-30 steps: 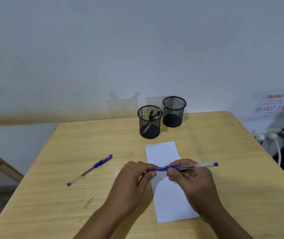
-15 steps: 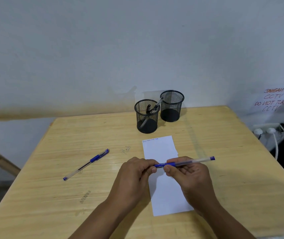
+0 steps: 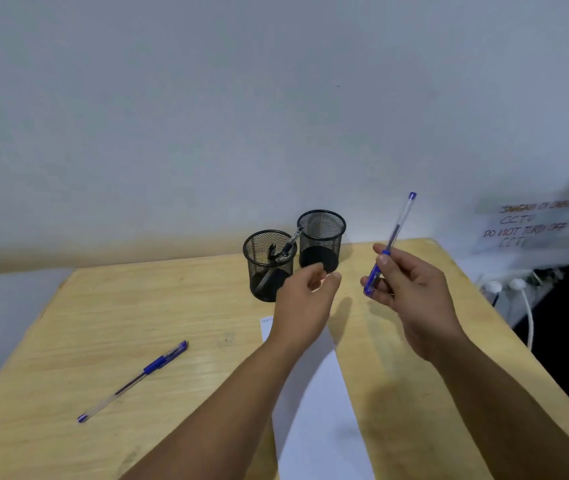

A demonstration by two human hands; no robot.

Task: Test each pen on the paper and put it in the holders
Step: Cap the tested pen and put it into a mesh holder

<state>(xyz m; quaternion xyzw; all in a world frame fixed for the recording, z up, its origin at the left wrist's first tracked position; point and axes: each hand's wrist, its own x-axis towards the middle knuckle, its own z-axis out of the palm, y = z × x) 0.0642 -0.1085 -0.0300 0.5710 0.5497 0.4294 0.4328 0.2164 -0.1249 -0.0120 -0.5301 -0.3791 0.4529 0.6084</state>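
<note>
My right hand (image 3: 411, 289) grips a blue pen (image 3: 394, 237) near its lower end. The pen is tilted almost upright, to the right of the two black mesh holders. My left hand (image 3: 305, 303) hovers just in front of the holders, its fingers curled but apart, and I see nothing in it. The left holder (image 3: 259, 271) has a dark pen (image 3: 288, 247) leaning in it. I see no pen in the right holder (image 3: 323, 230). A white strip of paper (image 3: 321, 403) lies under my forearms. Another blue pen (image 3: 134, 379) lies on the table at the left.
The wooden table (image 3: 172, 306) stands against a white wall. Off its right edge are white plugs with a cable (image 3: 518, 289). A paper notice with red writing (image 3: 529, 223) hangs on the right wall.
Both hands have risen from the paper toward the holders. My left hand has let go of the pen, and my right hand has swung it from level to nearly upright.
</note>
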